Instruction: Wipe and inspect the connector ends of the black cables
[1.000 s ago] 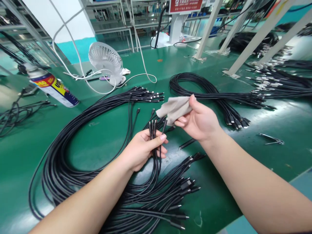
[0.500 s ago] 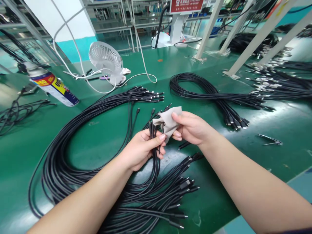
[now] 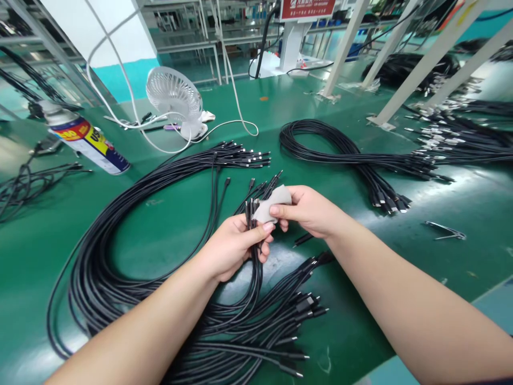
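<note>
My left hand (image 3: 246, 240) is closed around several black cables (image 3: 255, 272), their connector ends pointing up out of the fist. A grey cloth (image 3: 273, 206) is pinched in my right hand (image 3: 306, 210), folded between thumb and fingers. The cloth touches the connector ends just above my left thumb and hides part of them. Under and around my hands lies a large looped bundle of black cables (image 3: 90, 278) on the green tabletop (image 3: 160, 235). Loose plug ends (image 3: 306, 305) fan out below my hands.
A spray can (image 3: 90, 139) and a small white fan (image 3: 176, 99) stand at the back left. Another cable bundle (image 3: 320, 139) lies at the back right, with tweezers (image 3: 444, 230) nearer the right edge. Slanted white posts (image 3: 420, 64) rise from the table.
My right hand has moved slightly left and down with the cloth. The cloth, more spread out before, is now folded closer over the connector ends. My left hand stays in place.
</note>
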{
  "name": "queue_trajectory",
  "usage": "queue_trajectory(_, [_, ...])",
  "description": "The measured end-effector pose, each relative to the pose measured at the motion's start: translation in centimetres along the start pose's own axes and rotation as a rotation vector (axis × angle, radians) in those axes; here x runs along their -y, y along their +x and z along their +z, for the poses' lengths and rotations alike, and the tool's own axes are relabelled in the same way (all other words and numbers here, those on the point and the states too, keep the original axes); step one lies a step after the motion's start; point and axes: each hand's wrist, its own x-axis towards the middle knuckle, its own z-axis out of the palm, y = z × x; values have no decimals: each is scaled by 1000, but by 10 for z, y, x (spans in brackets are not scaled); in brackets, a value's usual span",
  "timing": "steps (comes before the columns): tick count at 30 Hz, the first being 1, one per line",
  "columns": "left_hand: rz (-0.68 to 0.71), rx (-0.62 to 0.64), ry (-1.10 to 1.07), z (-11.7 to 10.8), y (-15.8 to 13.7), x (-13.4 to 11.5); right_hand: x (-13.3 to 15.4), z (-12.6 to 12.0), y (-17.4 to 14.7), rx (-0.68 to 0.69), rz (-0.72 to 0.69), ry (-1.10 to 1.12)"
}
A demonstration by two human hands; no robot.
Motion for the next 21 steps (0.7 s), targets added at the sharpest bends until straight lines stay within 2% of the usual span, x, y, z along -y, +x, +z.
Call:
queue_trajectory(4, [1,-5,-15,0,1,-1,0,0,1,26,18,53])
queue_trajectory(8, [-14,2,-11,1,0,-1,2,2,0,-16,-14,-14])
queue_trajectory(11, [-7,9,10,1,0,0,4,3,-2,-17,28,-62])
queue_trajectory(21, [29,81,29,-3,1,0,10,1,-4,88,73,-79])
